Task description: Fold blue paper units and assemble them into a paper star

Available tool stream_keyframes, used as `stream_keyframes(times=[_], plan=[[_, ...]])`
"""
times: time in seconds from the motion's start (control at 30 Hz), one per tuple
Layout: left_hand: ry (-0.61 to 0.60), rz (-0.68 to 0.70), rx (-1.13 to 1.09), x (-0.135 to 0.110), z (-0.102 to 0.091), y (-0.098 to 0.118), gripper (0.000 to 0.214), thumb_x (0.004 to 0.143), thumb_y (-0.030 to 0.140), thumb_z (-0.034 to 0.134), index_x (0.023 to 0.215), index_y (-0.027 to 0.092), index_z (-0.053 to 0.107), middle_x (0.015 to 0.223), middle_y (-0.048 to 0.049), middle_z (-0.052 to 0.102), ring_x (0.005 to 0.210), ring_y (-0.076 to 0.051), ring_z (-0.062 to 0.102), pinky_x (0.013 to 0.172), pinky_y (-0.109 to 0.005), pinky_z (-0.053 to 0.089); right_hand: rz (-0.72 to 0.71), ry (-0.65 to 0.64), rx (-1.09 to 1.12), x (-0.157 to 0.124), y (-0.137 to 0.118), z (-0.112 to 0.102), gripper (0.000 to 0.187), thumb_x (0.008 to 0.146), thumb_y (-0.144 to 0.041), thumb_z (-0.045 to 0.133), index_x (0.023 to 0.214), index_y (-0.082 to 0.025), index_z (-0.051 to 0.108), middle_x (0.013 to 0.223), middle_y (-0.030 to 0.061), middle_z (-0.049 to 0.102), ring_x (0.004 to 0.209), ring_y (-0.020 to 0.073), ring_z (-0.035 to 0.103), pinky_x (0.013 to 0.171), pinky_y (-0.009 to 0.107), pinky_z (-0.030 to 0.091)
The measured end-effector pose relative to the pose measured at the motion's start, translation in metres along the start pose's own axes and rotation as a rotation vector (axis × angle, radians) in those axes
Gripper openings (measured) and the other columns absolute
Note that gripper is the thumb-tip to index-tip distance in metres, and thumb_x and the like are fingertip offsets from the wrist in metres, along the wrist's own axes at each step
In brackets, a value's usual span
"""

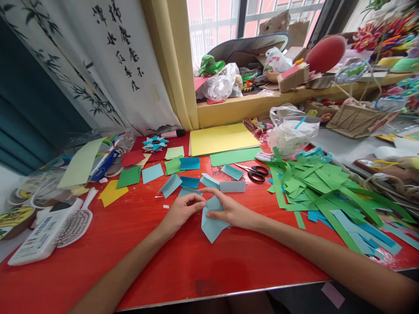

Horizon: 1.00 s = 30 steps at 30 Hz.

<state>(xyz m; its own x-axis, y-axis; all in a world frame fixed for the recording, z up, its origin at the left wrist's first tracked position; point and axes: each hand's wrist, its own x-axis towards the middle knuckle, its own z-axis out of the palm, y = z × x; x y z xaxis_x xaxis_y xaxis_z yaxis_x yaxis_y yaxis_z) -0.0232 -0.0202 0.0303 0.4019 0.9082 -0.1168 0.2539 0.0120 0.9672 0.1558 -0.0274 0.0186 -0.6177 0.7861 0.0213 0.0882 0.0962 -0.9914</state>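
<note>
On the red table [131, 253] both my hands work on a folded light-blue paper piece [212, 226] near the middle. My left hand [181, 211] pinches the paper's upper left edge with curled fingers. My right hand [229, 209] presses and grips its upper right side with thumb and fingers closed on it. Several more folded light-blue pieces [196, 183] lie just beyond my hands.
Black-handled scissors [255, 172] lie behind my right hand. A heap of green and blue paper strips [321, 187] fills the right side. Yellow and green sheets [222, 139] lie at the back, a blue paper star [155, 143] back left, a hairbrush [77, 222] and calculator [42, 237] left.
</note>
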Motion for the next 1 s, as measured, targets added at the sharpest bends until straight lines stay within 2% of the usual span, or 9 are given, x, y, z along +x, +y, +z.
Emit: stream_keyframes(times=[0.23, 0.47, 0.67, 0.8, 0.9, 1.0], plan=[[0.007, 0.030, 0.035, 0.000, 0.001, -0.002, 0.018, 0.075, 0.034, 0.054, 0.073, 0.017, 0.056, 0.069, 0.0014, 0.051, 0.066, -0.011, 0.044, 0.062, -0.022, 0.035, -0.003, 0.002, -0.014, 0.000, -0.003, 0.000, 0.053, 0.076, -0.025, 0.054, 0.123, -0.026, 0.030, 0.073, -0.0015, 0.046, 0.064, 0.0120, 0.045, 0.053, 0.022, 0.038], [0.080, 0.046, 0.083, 0.001, 0.001, -0.002, 0.018, 0.076, 0.035, 0.052, 0.078, 0.017, 0.056, 0.073, 0.0007, 0.052, 0.070, -0.012, 0.046, 0.065, -0.023, 0.036, 0.068, 0.074, -0.002, 0.002, 0.004, 0.001, 0.053, 0.076, -0.028, 0.054, 0.122, -0.030, 0.030, 0.070, -0.0023, 0.044, 0.054, 0.0102, 0.044, 0.043, 0.020, 0.038], [0.008, -0.017, 0.096, 0.002, -0.002, 0.002, 0.021, 0.076, 0.037, 0.051, 0.074, 0.016, 0.056, 0.065, 0.0017, 0.049, 0.061, -0.011, 0.045, 0.060, -0.023, 0.036, 0.057, 0.100, -0.021, 0.002, 0.007, 0.001, 0.047, 0.077, -0.028, 0.052, 0.120, -0.030, 0.033, 0.067, -0.0041, 0.041, 0.047, 0.0072, 0.038, 0.042, 0.021, 0.038], [0.010, -0.002, 0.097, 0.003, -0.003, 0.000, 0.021, 0.074, 0.037, 0.052, 0.074, 0.016, 0.056, 0.065, 0.0016, 0.050, 0.060, -0.011, 0.045, 0.059, -0.023, 0.037, 0.035, 0.113, -0.024, 0.002, 0.007, 0.001, 0.045, 0.077, -0.029, 0.052, 0.118, -0.029, 0.034, 0.064, -0.0046, 0.040, 0.048, 0.0078, 0.037, 0.043, 0.020, 0.037], [0.037, 0.012, 0.126, 0.002, -0.002, -0.002, 0.023, 0.075, 0.039, 0.050, 0.074, 0.016, 0.056, 0.065, 0.0013, 0.050, 0.061, -0.012, 0.046, 0.059, -0.023, 0.037, 0.012, 0.135, -0.024, 0.003, 0.008, 0.001, 0.044, 0.076, -0.027, 0.054, 0.116, -0.027, 0.036, 0.067, -0.0037, 0.042, 0.052, 0.0085, 0.039, 0.045, 0.020, 0.036], [0.118, 0.036, 0.184, 0.002, 0.000, -0.004, 0.025, 0.076, 0.041, 0.049, 0.074, 0.017, 0.056, 0.067, 0.0005, 0.052, 0.063, -0.013, 0.046, 0.060, -0.024, 0.037, 0.015, 0.140, -0.007, 0.005, 0.008, 0.001, 0.044, 0.076, -0.027, 0.054, 0.116, -0.027, 0.036, 0.071, -0.0030, 0.045, 0.053, 0.0085, 0.041, 0.047, 0.020, 0.037]])
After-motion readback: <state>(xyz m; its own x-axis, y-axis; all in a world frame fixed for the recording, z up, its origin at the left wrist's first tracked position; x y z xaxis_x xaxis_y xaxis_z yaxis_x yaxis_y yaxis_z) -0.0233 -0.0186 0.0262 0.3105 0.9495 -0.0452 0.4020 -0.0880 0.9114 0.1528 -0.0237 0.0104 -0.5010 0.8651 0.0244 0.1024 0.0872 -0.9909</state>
